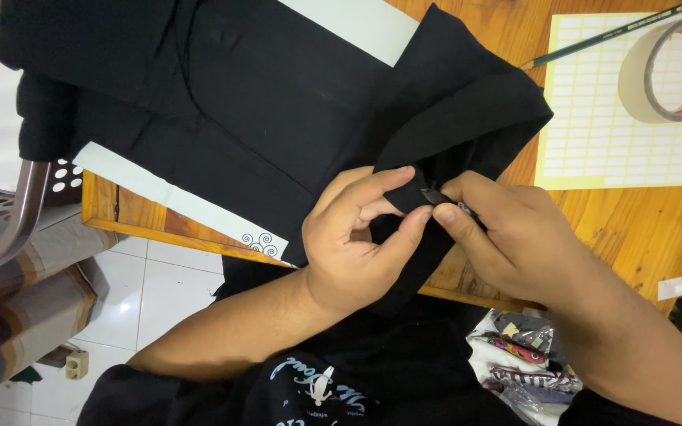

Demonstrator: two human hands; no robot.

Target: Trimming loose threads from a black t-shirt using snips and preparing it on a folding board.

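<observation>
Pinching the black cloth (451, 102) at the table's (633, 229) near edge, your left hand (357, 237) and right hand (507, 237) fingers clamp its fold; it could slip if you slacken.

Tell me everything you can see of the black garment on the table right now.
The black garment is plain, matte cloth, folded and rumpled across the wooden table, over a pale paper sheet. One flap hangs past the table's near edge. The left hand and right hand pinch that flap's edge together, with a small dark piece between the fingertips.
</observation>
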